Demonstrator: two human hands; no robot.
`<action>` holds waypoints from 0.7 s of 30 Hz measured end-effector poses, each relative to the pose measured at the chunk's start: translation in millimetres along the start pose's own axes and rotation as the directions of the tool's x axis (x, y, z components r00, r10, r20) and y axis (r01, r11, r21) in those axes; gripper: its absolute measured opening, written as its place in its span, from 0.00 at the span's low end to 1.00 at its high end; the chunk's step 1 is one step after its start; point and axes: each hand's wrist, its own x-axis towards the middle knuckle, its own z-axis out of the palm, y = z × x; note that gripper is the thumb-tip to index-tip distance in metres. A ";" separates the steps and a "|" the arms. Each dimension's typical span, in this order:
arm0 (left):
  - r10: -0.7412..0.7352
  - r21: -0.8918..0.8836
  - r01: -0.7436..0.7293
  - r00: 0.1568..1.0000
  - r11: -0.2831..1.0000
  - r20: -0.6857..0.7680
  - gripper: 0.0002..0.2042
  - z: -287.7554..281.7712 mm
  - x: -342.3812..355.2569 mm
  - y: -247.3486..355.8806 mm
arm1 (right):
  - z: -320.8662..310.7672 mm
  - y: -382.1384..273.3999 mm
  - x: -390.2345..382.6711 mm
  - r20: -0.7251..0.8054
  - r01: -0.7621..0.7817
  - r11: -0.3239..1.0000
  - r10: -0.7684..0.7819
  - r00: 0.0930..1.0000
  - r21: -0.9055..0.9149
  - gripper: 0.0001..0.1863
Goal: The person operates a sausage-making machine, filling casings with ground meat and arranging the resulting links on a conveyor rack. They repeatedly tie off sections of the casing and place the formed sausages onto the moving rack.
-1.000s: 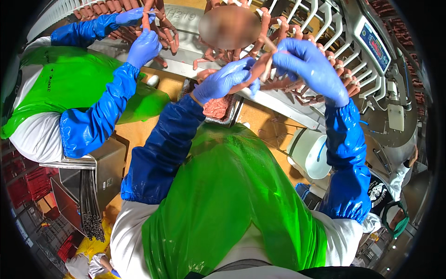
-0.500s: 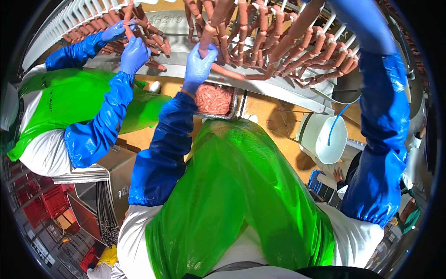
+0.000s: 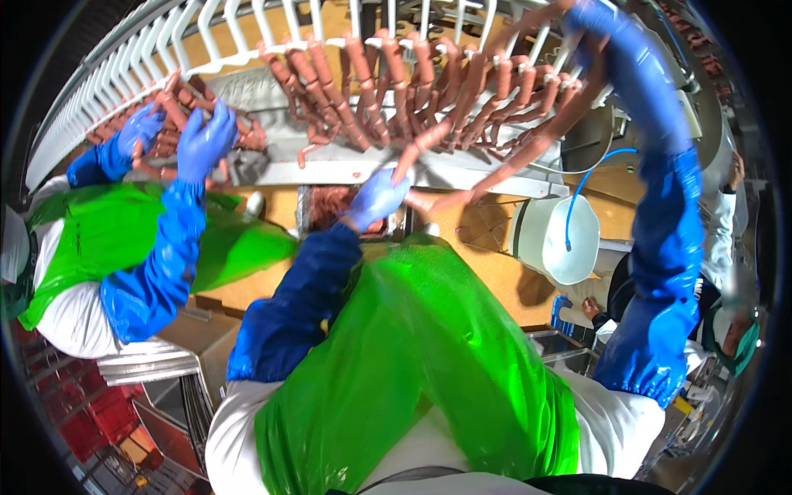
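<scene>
My gloved left hand (image 3: 379, 200) is closed around a string of sausage links (image 3: 422, 152), one link standing up out of its fist. Loose links of the string run on to the right, below the rack. High on the right, my gloved right hand (image 3: 596, 29) is raised beside the white hooks (image 3: 464, 21); motion blurs it and its fingers cannot be made out. Long sausage lengths pass close by it. Linked sausages (image 3: 356, 70) hang in loops along the hooks in front of me. Partly behind my left hand, a metal tray (image 3: 304, 216) holds pinkish-red meat.
At my left a co-worker in a green apron (image 3: 124, 231) handles hanging sausages with blue-gloved hands (image 3: 205, 144). A white bucket (image 3: 536, 235) with a blue strap hangs at the right. A pale metal ledge (image 3: 289, 172) runs beneath the sausages. Other people stand at far right.
My left hand has moved down and right, still gripping the sausage, and now covers part of the tray. My right hand has shifted slightly left. The rack sits lower and further left in view.
</scene>
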 end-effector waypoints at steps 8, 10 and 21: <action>0.617 0.230 -0.795 0.587 0.561 0.524 0.12 -71.1 10.7 208.2 | 117.9 0.4 -61.2 0.810 -0.221 0.966 0.021 0.585 0.134 0.18; 0.527 0.198 -0.739 0.616 0.644 0.586 0.13 -80.2 25.5 255.2 | 115.5 -7.8 -60.5 0.809 -0.161 0.978 -0.012 0.587 0.131 0.20; 0.212 -0.172 -0.240 0.963 0.955 -0.166 0.08 -121.7 13.9 142.7 | -82.3 -231.3 47.9 -0.192 0.059 0.739 -0.250 0.949 -0.672 0.15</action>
